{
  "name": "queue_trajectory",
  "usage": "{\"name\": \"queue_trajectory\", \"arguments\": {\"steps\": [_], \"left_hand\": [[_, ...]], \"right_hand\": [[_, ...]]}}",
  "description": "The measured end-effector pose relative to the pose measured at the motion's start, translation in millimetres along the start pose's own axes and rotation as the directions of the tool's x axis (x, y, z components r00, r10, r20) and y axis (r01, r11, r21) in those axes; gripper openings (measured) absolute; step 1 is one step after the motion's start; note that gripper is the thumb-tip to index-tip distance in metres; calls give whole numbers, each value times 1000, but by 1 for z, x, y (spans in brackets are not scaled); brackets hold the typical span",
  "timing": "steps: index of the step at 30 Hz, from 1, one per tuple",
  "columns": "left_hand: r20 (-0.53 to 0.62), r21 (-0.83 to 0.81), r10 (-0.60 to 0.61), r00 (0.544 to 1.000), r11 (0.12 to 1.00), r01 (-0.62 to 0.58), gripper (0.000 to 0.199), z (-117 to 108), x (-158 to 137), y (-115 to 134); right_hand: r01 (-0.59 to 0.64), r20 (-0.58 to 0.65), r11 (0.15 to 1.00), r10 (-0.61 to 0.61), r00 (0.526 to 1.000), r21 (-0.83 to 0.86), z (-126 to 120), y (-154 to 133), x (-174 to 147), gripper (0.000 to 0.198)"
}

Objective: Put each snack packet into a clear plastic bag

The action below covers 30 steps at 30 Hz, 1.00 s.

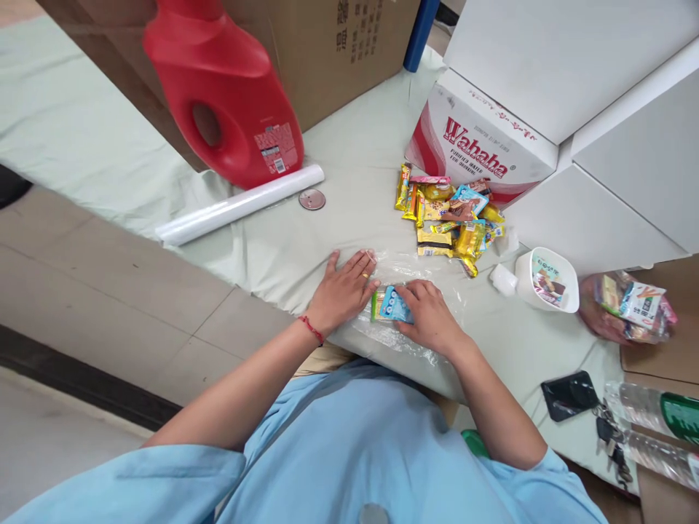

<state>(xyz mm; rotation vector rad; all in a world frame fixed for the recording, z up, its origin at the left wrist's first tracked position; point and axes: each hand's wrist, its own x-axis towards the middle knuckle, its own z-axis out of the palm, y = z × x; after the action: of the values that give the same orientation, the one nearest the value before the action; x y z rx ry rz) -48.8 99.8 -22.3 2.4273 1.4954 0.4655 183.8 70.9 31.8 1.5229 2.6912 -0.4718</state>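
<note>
A sheet of transparent plastic film (420, 349) lies crinkled on the cloth in front of me. My left hand (344, 287) rests flat at its left edge, fingers spread, palm down, gripping nothing. A blue snack packet (394, 304) sits on the film, partly over a green-edged snack packet (375, 306). My right hand (431, 316) curls over the right end of the blue packet, fingertips on it; that end is hidden under the fingers. Just beyond the film is a heap of wrapped snacks (437, 211), mostly yellow, brown and blue.
A white roll (240, 205) and a round disc (312, 199) lie left, by a red detergent jug (234, 94). Behind the snacks stands a Wahaha carton (480, 145). Rightward are a white tub (546, 280), a bag of snacks (628, 309), a black phone (569, 396), keys (611, 437) and bottles (638, 407).
</note>
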Motion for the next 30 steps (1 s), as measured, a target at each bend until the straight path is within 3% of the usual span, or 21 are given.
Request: {"name": "queue_trajectory", "arguments": {"steps": [7,14,21,27,30], "left_hand": [[-8,12,-7,1000,1000,8,61,2,0,0],[-2,14,-10,1000,1000,10,61,2,1,0],[3,26,-7,1000,1000,7,62,0,0,-1],[49,-42,-14,999,999,16,59,-4,2,-14],[4,-100,6,1000,995,-5,53,-13,-5,-24]], "right_hand": [[85,15,996,-84,996,-32,0,-3,2,67],[19,-80,998,-14,997,61,-3,13,3,68],[-10,-33,997,13,999,81,9,6,3,69],[25,-194,974,20,981,226,-6,11,-30,50],[77,-288,949,15,958,306,-5,9,-63,49]]}}
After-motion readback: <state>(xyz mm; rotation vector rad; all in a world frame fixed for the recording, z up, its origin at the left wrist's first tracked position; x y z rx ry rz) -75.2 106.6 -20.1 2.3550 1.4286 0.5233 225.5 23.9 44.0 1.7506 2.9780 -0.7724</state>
